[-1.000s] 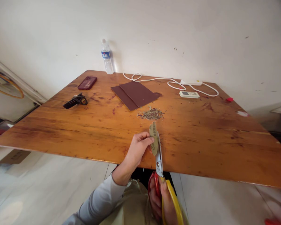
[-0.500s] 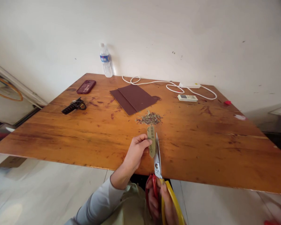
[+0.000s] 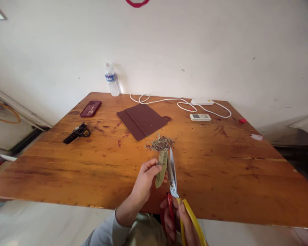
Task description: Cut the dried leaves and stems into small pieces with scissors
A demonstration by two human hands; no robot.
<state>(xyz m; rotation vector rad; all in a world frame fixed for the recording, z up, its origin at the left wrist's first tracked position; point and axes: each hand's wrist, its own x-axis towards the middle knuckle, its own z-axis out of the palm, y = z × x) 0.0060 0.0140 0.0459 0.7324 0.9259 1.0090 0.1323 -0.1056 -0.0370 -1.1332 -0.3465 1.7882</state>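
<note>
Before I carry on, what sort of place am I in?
Probably a plain room at home or a small workshop: a stained wooden table against a marked white wall, with a white power strip and dark red sheets.

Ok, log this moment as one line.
left hand: holds printed strip | right hand: holds scissors beside strip | scraps: piled on table | brown sheets: beyond scraps

I was in a plain room, perhaps at home: a worn wooden table (image 3: pixel 207 164), bottle (image 3: pixel 111 82) and phone (image 3: pixel 90 109) by a marked wall (image 3: pixel 169 44).
</note>
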